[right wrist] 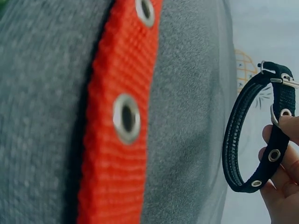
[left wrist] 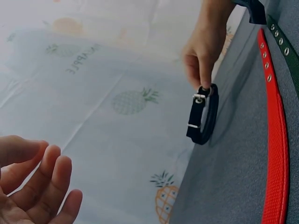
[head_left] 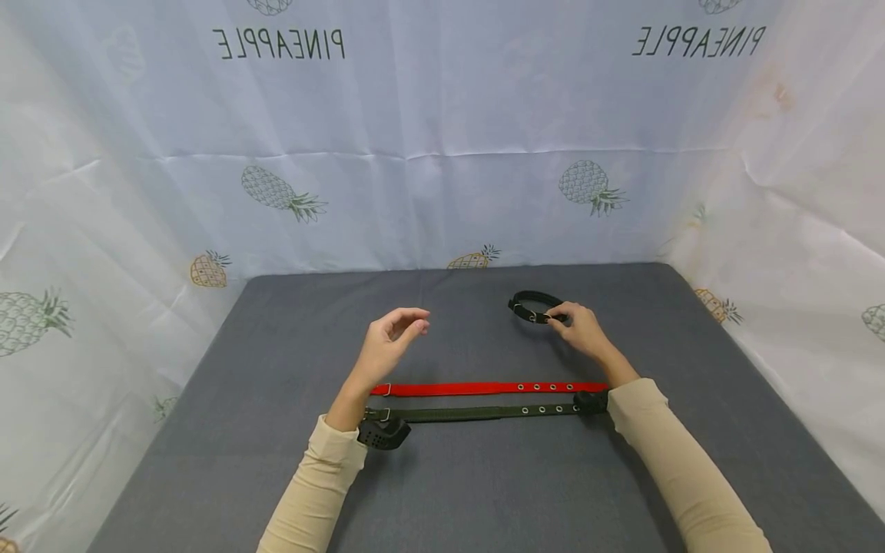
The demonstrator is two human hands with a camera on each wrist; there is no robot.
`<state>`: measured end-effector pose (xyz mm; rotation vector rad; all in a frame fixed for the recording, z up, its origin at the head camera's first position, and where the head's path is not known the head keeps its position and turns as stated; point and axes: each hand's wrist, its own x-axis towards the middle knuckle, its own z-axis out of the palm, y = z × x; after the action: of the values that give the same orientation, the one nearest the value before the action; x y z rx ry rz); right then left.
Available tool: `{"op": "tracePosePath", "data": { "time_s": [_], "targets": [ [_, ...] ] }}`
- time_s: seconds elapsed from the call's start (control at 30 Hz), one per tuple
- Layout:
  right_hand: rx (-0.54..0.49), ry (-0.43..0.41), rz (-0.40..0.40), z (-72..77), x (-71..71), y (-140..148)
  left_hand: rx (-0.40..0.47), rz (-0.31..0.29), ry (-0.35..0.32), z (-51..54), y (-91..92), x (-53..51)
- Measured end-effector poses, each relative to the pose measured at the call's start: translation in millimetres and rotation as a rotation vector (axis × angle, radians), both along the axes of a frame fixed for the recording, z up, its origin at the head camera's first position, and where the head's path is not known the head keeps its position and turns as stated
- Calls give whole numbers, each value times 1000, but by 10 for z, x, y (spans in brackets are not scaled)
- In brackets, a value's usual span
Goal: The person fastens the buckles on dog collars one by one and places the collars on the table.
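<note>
A black collar (head_left: 522, 312), buckled into a loop, is held up above the far right part of the table by my right hand (head_left: 584, 330). The thumb and fingers pinch its strap beside the metal buckle; metal eyelets show along the strap in the right wrist view. My left hand (head_left: 389, 344) hovers over the table at centre-left, its fingers loosely bent and nothing between them. Below the hands, a red collar (head_left: 449, 389) and a dark green collar (head_left: 449, 415) lie stretched out side by side, each with a row of eyelets towards the right.
A grey cloth covers the table (head_left: 477, 491). White curtains (head_left: 442, 207) printed with pineapples hang behind and at both sides. Black wrist-worn devices (head_left: 384, 435) hide parts of the green collar's ends in the head view.
</note>
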<state>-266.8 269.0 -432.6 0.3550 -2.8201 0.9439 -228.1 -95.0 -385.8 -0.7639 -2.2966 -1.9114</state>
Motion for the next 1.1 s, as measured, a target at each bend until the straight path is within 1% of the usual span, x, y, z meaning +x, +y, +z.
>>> {"op": "tracePosePath", "data": {
  "time_s": [0.1,0.23,0.5,0.67,0.83,1.0,1.1],
  "targets": [
    [5,4,6,1,-14,3,1,-2,16,-7,0,-9],
    [18,3,11,11,-39,8,5,-2,14,-14,5,-9],
    [52,-50,43,13,-59,-4,3,-2,4,-16,18,17],
    [55,-69,42,2,-78,-17,6,-7,7,-27,25,12],
    [49,-93,41,-11,-96,-20,1,-8,-7,-15,19,14],
    [44,-123,42,-38,-99,-5,-4,-5,-4,-8,15,14],
    [55,-120,53,-52,-101,2,-7,0,-2,-2,14,13]
  ]
}}
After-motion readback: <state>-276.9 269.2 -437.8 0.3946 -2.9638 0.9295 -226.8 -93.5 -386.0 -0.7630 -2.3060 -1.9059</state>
